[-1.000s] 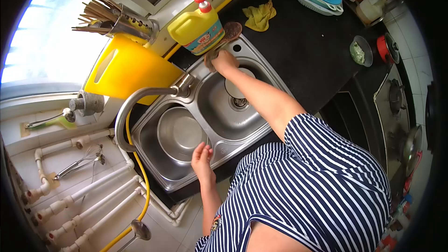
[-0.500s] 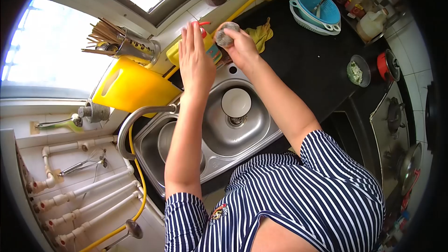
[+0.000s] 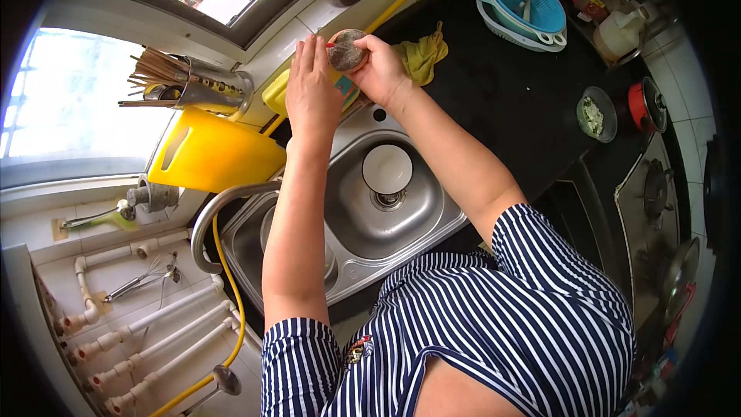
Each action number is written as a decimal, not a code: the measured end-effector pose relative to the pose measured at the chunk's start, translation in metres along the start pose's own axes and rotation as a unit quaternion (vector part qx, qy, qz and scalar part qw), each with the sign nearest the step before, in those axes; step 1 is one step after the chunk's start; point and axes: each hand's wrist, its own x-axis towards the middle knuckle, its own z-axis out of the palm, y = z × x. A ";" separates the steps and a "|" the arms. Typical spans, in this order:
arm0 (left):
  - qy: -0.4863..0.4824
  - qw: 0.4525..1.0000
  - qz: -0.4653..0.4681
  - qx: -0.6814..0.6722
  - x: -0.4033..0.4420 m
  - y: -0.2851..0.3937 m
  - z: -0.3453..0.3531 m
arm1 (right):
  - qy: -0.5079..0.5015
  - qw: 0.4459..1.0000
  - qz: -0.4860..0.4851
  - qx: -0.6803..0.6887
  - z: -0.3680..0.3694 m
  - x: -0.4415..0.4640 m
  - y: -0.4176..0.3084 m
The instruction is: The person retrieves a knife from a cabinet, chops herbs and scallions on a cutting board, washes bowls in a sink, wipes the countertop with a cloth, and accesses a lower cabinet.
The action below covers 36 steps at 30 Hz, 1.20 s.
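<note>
Your right hand [image 3: 380, 71] pinched one round scrub pad [image 3: 349, 54] between thumb and fingers, by the red spout [image 3: 330, 45] of one yellow soap bottle [image 3: 275, 97]. Your left hand [image 3: 312, 104] was flat, fingers straight and close together, in front of the bottle. The sink [image 3: 355, 272] had two basins: one white bowl [image 3: 387, 170] sat in one, and one metal pot [image 3: 331, 264], partly hidden by your arm, in the other. One metal holder [image 3: 221, 91] held many chopsticks [image 3: 164, 69]. On the worktop [image 3: 494, 100], one clear bowl [image 3: 608, 120] held green and white food [image 3: 592, 117].
</note>
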 end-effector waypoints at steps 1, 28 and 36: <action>0.003 1.000 0.000 -0.001 -0.001 0.000 0.001 | 0.004 1.000 0.000 0.005 0.000 0.000 0.000; -0.206 0.363 -0.661 -0.624 -0.290 -0.001 0.222 | 0.201 0.916 0.226 -0.265 -0.123 -0.194 0.055; -0.230 0.481 -0.599 -0.597 -0.275 0.008 0.133 | -0.156 0.572 -0.126 -0.796 -0.106 -0.186 0.072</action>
